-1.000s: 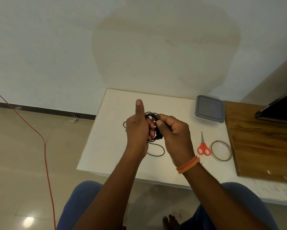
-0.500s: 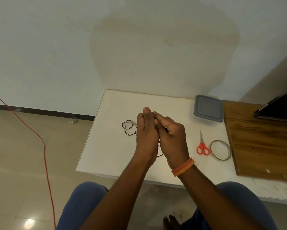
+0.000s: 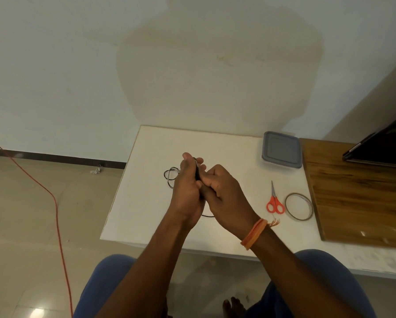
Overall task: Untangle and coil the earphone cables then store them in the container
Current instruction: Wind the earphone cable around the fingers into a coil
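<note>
Over the middle of the white table (image 3: 146, 203), my left hand (image 3: 187, 189) and my right hand (image 3: 224, 193) are pressed close together, both gripping a bundle of black earphone cable (image 3: 197, 173) between them. A loose loop of the same cable (image 3: 169, 176) sticks out to the left of my left hand, and a short arc (image 3: 208, 216) shows below the hands on the table. Most of the bundle is hidden by my fingers. The grey lidded container (image 3: 281, 149) stands shut at the table's back right.
Orange-handled scissors (image 3: 274, 200) and a thin ring of tape (image 3: 299, 206) lie right of my hands. A wooden board (image 3: 357, 193) with a dark laptop (image 3: 385, 145) is further right. A red cord (image 3: 54, 203) runs across the floor at left.
My left thumb, raised a second ago, has folded down and the hands have closed tightly together around the cable. The loop to the left has come into view beside my left hand.
</note>
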Tool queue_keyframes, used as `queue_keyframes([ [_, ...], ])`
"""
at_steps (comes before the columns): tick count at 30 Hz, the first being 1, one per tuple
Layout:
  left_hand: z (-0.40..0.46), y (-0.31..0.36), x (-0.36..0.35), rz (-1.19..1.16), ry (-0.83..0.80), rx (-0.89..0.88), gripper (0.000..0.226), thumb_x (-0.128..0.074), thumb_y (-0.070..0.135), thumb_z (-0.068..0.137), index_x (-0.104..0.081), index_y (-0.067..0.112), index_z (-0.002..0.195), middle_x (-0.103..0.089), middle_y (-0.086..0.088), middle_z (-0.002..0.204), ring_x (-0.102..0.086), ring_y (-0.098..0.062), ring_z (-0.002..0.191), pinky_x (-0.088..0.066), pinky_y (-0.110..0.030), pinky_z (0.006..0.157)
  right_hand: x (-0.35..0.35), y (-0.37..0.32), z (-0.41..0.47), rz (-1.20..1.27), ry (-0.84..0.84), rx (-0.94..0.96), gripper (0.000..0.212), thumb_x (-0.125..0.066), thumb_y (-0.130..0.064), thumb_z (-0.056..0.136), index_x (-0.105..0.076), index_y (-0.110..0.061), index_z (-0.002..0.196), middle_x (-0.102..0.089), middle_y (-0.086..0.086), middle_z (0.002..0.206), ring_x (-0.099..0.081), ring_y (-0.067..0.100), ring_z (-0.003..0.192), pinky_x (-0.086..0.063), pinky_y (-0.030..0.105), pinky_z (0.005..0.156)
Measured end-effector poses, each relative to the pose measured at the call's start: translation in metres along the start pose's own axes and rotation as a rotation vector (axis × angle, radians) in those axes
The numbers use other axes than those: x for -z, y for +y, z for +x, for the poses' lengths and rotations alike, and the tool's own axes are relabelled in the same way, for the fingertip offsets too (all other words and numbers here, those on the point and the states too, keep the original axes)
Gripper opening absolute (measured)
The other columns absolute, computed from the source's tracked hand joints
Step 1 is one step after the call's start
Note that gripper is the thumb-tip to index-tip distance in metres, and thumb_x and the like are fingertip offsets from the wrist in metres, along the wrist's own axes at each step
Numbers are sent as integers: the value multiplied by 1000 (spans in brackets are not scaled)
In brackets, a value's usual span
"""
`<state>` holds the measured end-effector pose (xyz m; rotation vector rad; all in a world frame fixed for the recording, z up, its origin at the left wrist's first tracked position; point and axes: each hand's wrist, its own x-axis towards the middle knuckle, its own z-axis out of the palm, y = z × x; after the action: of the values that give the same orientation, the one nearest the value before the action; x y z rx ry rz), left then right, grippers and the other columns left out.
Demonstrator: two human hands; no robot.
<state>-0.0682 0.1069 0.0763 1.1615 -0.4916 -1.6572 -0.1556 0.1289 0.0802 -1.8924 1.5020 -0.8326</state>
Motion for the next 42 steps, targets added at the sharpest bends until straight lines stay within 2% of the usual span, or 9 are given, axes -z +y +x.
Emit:
queue_keyframes([
  [9,5,-10,-4,109,29,-49,47,-41,55,97,-55,13,113,-60,-16,122,-60,-29,118,-48,-46,103,-14,-2,-5,-77,117,-59,25,-49,-11,99,-63,-6,119,-49,-2,86,-48,6,69,-42,6,63],
  [13,8,-10,-4,39,51,-39,42,-38,50,101,-55,13,94,-54,0,76,-57,-10,71,-50,-26,71,-14,0,-3,-6,87,-63,24,-44,-11,101,-65,-7,113,-49,-6,79,-48,2,68,-39,8,63],
  [19,9,-5,-4,-28,-38,-38,40,-32,48,103,-55,16,94,-56,4,75,-59,-6,69,-50,-22,69,-13,-1,-1,11,133,-71,21,-49,-10,99,-67,-6,110,-52,-1,84,-50,6,72,-39,5,64],
  [25,5,-8,-1,80,-42,22,54,-41,58,97,-57,12,120,-63,-14,122,-63,-26,114,-48,-45,101,-13,3,-1,-132,83,-105,21,-46,-13,100,-61,-10,113,-55,4,91,-55,13,77,-50,18,73],
  [29,11,-2,2,261,-9,-71,42,-43,55,97,-56,18,80,-59,0,86,-56,-21,97,-43,-51,104,-8,7,2,-246,63,-110,24,-47,-14,99,-58,-10,120,-56,8,105,-59,21,85,-54,32,78],
  [33,12,8,13,332,-77,-11,37,-53,50,93,-61,17,81,-67,5,78,-61,-12,82,-39,-33,74,15,23,9,-68,-51,-45,18,-46,-7,96,-63,-4,91,-56,6,74,-51,17,65,-43,34,62],
  [36,13,11,16,357,-105,15,37,-56,46,92,-65,11,87,-70,2,78,-64,-7,73,-42,-31,72,30,29,10,227,-169,-146,22,-47,-7,96,-61,-6,79,-43,5,59,-37,17,53,-36,33,53],
  [39,15,13,14,356,-86,1,37,-55,39,96,-66,6,85,-69,-1,74,-66,-11,73,-50,-31,71,33,27,10,331,-247,-180,25,-42,-13,102,-66,-15,98,-40,4,63,-37,16,56,-35,27,50],
  [42,15,15,12,300,-3,23,36,-58,31,96,-65,-3,85,-67,-9,74,-68,-14,66,-56,-26,63,22,27,8,-72,-272,5,36,-37,-22,105,-47,-13,138,-63,8,95,-59,17,83,-51,32,73],
])
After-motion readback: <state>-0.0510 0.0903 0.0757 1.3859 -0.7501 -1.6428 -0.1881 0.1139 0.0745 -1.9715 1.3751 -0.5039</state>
